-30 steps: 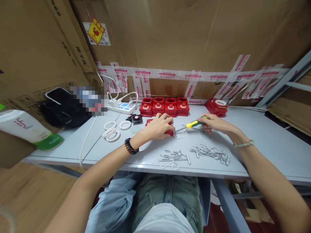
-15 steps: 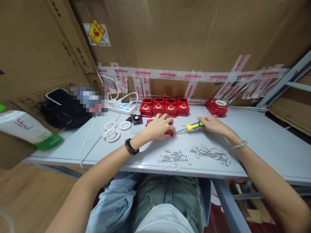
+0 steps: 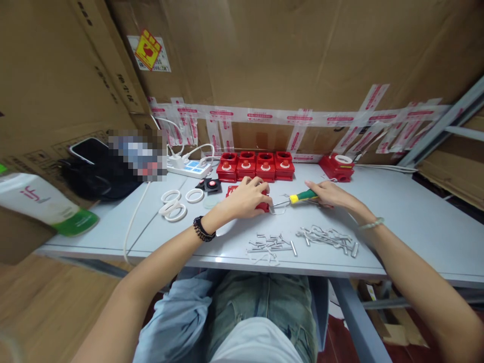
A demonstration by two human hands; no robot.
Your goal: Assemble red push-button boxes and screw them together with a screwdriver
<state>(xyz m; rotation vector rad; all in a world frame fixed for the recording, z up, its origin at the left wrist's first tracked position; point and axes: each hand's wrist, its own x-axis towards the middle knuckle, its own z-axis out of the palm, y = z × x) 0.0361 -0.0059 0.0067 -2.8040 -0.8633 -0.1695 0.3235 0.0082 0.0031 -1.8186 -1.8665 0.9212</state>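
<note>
My left hand point(image 3: 249, 197) is closed over a red part point(image 3: 263, 206) lying on the white table point(image 3: 416, 222), and covers most of it. In my right hand point(image 3: 328, 193) is the green and yellow handle of a screwdriver point(image 3: 304, 196). Its shaft points left, with the tip by the right side of the red part. A thin white loop lies under the shaft. Nearer the table's front edge are a pile of small screws point(image 3: 270, 243) and a pile of longer metal pieces point(image 3: 328, 238).
Several red housings point(image 3: 265, 167) stand along the back, another point(image 3: 337, 168) further right. White rings point(image 3: 194, 195), black parts point(image 3: 212, 185) and a power strip point(image 3: 192, 168) are left of my hands. A tube bottle point(image 3: 41, 201) and a phone point(image 3: 89, 150) are at far left.
The screwdriver handle has turned about its axis, showing more green and less yellow. My left hand and the red part have hardly moved.
</note>
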